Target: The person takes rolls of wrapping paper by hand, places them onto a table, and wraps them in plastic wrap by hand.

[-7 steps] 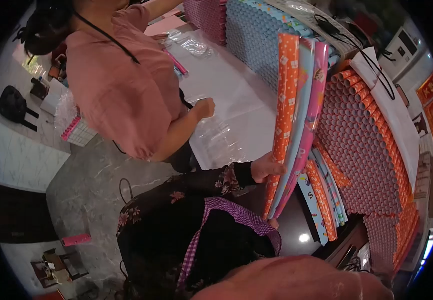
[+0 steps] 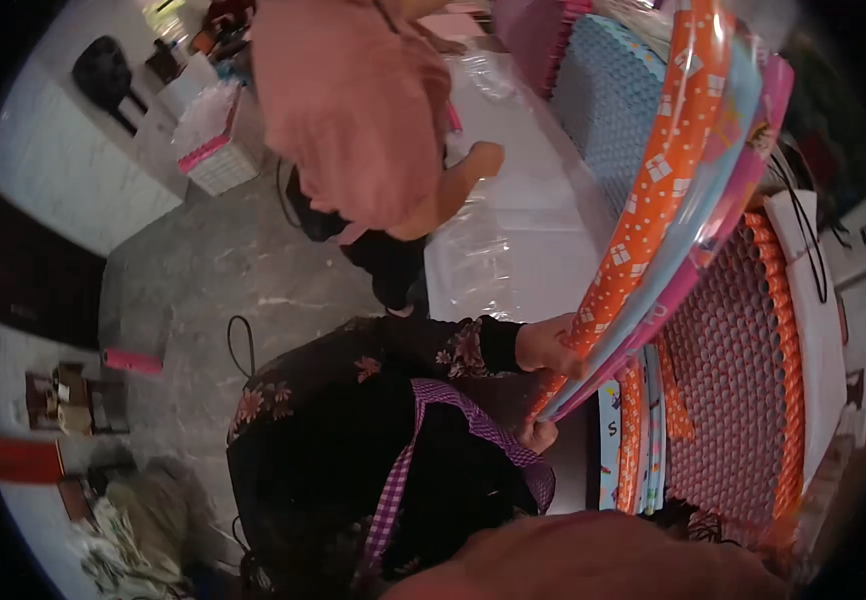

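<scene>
- Currently, one bundle of rolls (image 2: pixel 643 225), orange, light blue and pink, in glossy clear film; tilted, its top leaning right in view, above the front of the bench.
- One left hand (image 2: pixel 551 347), fingers closed around the bundle's lower part.
- One right hand (image 2: pixel 539 434), at the bundle's lower end; partly hidden, so whether its fingers grip cannot be told.
- One bench (image 2: pixel 528 275), white-covered, clear film lying on it.
- Several patterned rolls (image 2: pixel 631 440), lying just beside the bundle's lower end.
- Stacked orange rolls (image 2: pixel 728 390), ends showing; stacked blue rolls (image 2: pixel 603 105) farther off.
- One person (image 2: pixel 353 110), pink top, across from the hands.
</scene>
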`<state>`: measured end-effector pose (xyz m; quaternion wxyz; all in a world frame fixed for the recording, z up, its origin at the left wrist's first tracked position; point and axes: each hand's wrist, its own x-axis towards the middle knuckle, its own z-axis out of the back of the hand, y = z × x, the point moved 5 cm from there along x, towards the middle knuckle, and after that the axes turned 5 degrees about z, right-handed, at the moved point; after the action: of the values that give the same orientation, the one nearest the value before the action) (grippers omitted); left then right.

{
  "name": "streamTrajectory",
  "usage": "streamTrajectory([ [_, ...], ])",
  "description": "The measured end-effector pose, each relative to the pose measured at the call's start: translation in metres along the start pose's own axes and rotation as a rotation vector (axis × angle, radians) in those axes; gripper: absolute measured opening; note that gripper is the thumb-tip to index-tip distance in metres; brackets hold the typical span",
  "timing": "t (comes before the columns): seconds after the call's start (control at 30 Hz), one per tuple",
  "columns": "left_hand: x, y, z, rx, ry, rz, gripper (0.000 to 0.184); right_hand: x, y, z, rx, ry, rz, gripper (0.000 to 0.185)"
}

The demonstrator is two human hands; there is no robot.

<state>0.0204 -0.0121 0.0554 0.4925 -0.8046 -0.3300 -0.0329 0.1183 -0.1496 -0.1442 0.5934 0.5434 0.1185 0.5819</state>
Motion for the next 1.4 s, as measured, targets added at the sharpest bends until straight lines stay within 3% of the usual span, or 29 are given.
streamTrajectory([
  [0.17,-0.022,-0.01,-0.029,0.16,-0.033,-0.098,0.066,0.024,0.009,0.014,0.235,0.095,0.123,0.017],
  [0.23,-0.04,-0.022,-0.042,0.119,-0.067,-0.089,0.061,0.031,0.021,0.014,0.157,0.165,0.36,0.017],
  [0.27,-0.046,-0.027,-0.042,0.156,-0.038,-0.147,0.075,0.037,0.031,0.015,0.168,0.165,0.371,0.017],
  [0.33,-0.066,-0.046,-0.047,0.186,-0.049,-0.271,0.083,0.053,0.064,0.003,0.263,0.317,0.396,0.022],
  [0.37,-0.076,-0.056,-0.05,0.202,-0.057,-0.332,0.088,0.056,0.079,-0.004,0.3,0.344,0.514,0.019],
  [0.47,-0.124,-0.086,-0.048,0.21,-0.232,-0.443,0.108,0.064,0.122,-0.04,0.433,0.511,0.498,0.017],
  [0.6,-0.195,-0.136,-0.035,0.305,-0.433,-0.557,0.092,0.054,0.159,-0.106,0.516,0.708,0.556,0.02],
  [0.67,-0.238,-0.152,-0.02,0.326,-0.487,-0.58,0.092,0.043,0.184,-0.146,0.563,0.764,0.431,0.024],
  [0.73,-0.293,-0.161,0.014,0.272,-0.626,-0.608,0.095,0.024,0.217,-0.197,0.734,1.098,0.221,0.018],
  [0.77,-0.315,-0.173,0.021,0.27,-0.685,-0.61,0.096,0.018,0.244,-0.218,0.827,1.091,0.136,0.016],
  [0.8,-0.337,-0.182,0.027,0.281,-0.684,-0.609,0.096,0.005,0.249,-0.25,0.836,1.089,0.144,0.016],
  [0.87,-0.392,-0.198,0.049,0.295,-0.895,-0.64,0.094,-0.024,0.263,-0.318,0.607,1.151,0.344,0.012],
  [0.9,-0.415,-0.203,0.061,0.203,-0.87,-0.611,0.086,-0.032,0.279,-0.344,0.724,1.099,0.224,0.01],
  [0.97,-0.472,-0.228,0.09,0.161,-0.965,-0.639,0.082,-0.046,0.325,-0.393,0.752,1.135,0.192,0.011],
  [1.1,-0.586,-0.26,0.135,0.044,-1.106,-0.78,0.069,-0.094,0.373,-0.496,0.83,1.346,0.081,0.013],
  [1.27,-0.652,-0.254,0.169,-0.042,-1.227,-0.888,0.067,-0.121,0.387,-0.561,0.806,1.529,0.011,0.013],
  [1.3,-0.661,-0.228,0.184,-0.079,-1.289,-0.919,0.067,-0.131,0.362,-0.572,0.833,1.601,-0.052,0.013],
  [1.4,-0.681,-0.244,0.222,-0.031,-1.422,-0.992,0.069,-0.13,0.353,-0.64,0.817,1.731,0.054,0.016],
])
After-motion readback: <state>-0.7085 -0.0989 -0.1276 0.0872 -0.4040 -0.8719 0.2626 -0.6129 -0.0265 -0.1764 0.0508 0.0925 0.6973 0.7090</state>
